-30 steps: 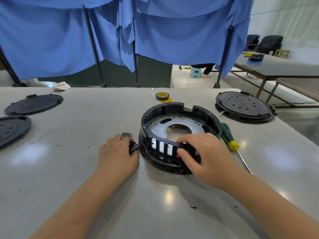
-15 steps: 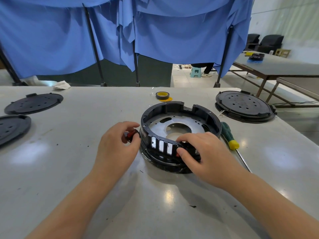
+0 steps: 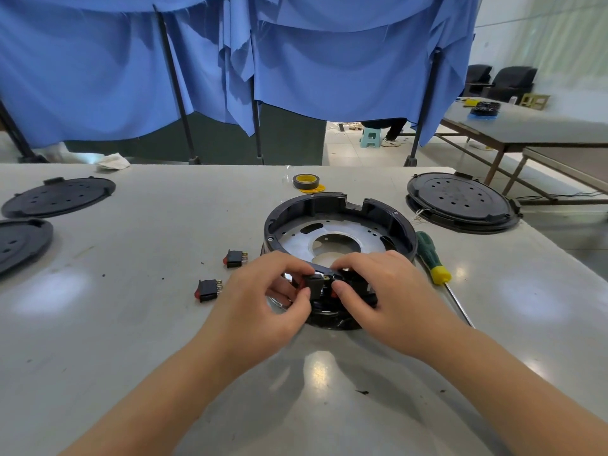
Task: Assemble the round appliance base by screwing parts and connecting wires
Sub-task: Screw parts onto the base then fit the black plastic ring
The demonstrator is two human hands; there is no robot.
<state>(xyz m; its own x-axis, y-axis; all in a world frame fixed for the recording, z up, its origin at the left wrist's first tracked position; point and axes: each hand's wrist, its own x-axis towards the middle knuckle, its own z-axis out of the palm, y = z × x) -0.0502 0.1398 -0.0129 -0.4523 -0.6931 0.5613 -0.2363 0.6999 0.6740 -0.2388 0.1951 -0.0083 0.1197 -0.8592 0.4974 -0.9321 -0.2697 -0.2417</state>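
We see the round black appliance base (image 3: 339,222), silver plate inside, mid-bench; our left hand (image 3: 263,301) pinches a black rocker switch (image 3: 315,284) at its near wall, right hand (image 3: 378,291) gripping that wall beside it

A workshop: grey worktables (image 3: 131,324), blue cloth partitions (image 3: 329,60) on poles, black appliance covers (image 3: 460,199).

Blue curtains (image 3: 329,60) on dark poles (image 3: 174,83) behind the grey counter (image 3: 148,225). Pale tiled floor (image 3: 348,149) beyond, with a small green stool (image 3: 370,138). To the right, a second table (image 3: 533,126), two black chairs (image 3: 506,82), a white wall (image 3: 539,31).
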